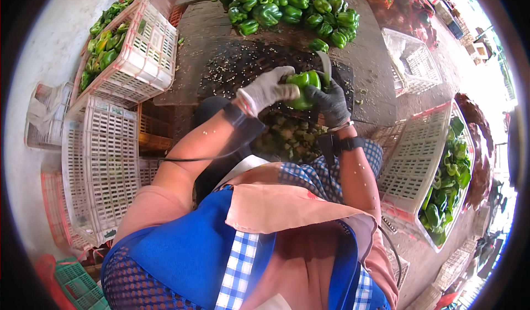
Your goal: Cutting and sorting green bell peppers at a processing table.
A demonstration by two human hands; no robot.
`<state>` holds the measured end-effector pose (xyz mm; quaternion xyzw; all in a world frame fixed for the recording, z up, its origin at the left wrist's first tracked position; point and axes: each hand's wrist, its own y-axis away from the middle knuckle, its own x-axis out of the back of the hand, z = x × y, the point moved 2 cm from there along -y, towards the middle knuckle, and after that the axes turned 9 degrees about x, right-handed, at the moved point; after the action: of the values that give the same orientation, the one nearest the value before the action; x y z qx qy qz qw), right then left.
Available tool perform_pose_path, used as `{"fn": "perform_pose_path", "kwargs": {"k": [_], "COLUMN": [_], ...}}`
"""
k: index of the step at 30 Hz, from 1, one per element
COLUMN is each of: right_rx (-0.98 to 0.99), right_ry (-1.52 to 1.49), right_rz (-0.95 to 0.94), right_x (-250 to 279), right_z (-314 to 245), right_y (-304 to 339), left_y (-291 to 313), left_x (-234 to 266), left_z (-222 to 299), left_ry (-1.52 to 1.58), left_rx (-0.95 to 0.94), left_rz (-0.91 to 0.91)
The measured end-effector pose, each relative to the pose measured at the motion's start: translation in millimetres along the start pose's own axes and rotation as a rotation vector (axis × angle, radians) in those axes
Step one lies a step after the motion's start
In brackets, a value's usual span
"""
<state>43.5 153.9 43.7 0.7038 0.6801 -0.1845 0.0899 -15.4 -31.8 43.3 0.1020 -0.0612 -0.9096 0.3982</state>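
My left hand, in a light grey glove, is closed round the left side of a green bell pepper. My right hand, in a darker glove, grips a knife whose curved blade points away from me beside the pepper. The thumb side of that hand rests against the pepper's right side. Both hands are over a dark mat strewn with pale seeds. Beyond it, a heap of whole green bell peppers lies on the wooden table. The knife's handle is hidden in the glove.
A white crate of cut peppers stands left of the table, with a tipped white crate nearer me. At right, another crate holds green peppers. Below my hands lies a pile of pepper scraps. Red net sacks stand far right.
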Motion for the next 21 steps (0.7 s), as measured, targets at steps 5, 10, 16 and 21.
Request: {"fn": "perform_pose_path", "kwargs": {"k": [5, 10, 16, 21], "right_rx": [-0.011, 0.070, 0.027, -0.224], "right_ry": [0.167, 0.819, 0.647, -0.003], "right_rz": [-0.040, -0.305, -0.462, -0.341], "right_x": [-1, 12, 10, 31], "right_z": [-11, -20, -27, -2], "right_y": [10, 13, 15, 26], "left_y": [11, 16, 26, 28], "left_x": [-27, -34, -24, -10], "left_z": [4, 16, 16, 9], "left_ry": [-0.429, -0.689, -0.243, 0.188], "left_rx": [0.043, 0.075, 0.292, 0.294], "left_rz": [0.140, 0.059, -0.226, -0.479]}}
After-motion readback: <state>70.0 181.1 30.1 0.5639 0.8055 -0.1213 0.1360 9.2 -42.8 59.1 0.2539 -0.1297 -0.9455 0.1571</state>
